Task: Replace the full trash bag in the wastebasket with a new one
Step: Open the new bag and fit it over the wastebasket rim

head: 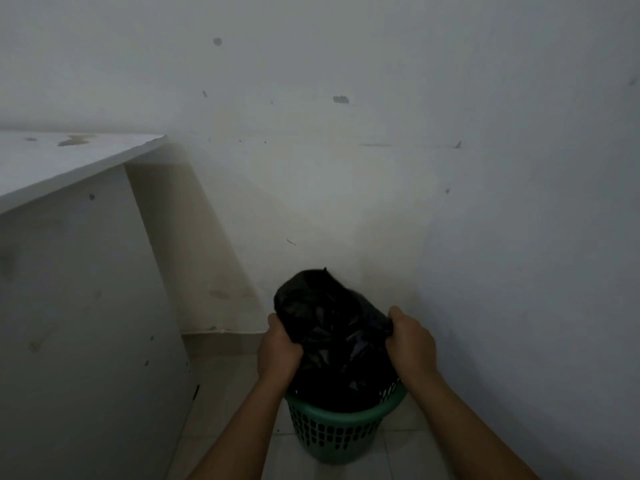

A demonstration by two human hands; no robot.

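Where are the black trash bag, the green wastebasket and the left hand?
black trash bag point(332, 327): head view, on its crumpled upper front.
green wastebasket point(332, 434): head view, on its perforated front wall below the rim.
left hand point(278, 348): head view, on the back of the hand.

blk trash bag point(332, 327), green perforated wastebasket point(332, 431), white wall point(381, 133)

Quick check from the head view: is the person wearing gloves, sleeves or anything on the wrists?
No gloves: the left hand and right hand are bare. Both forearms are uncovered as far as the frame shows, with no sleeve edge in view. No watch, band or ring is visible, though the dim light could hide small details.
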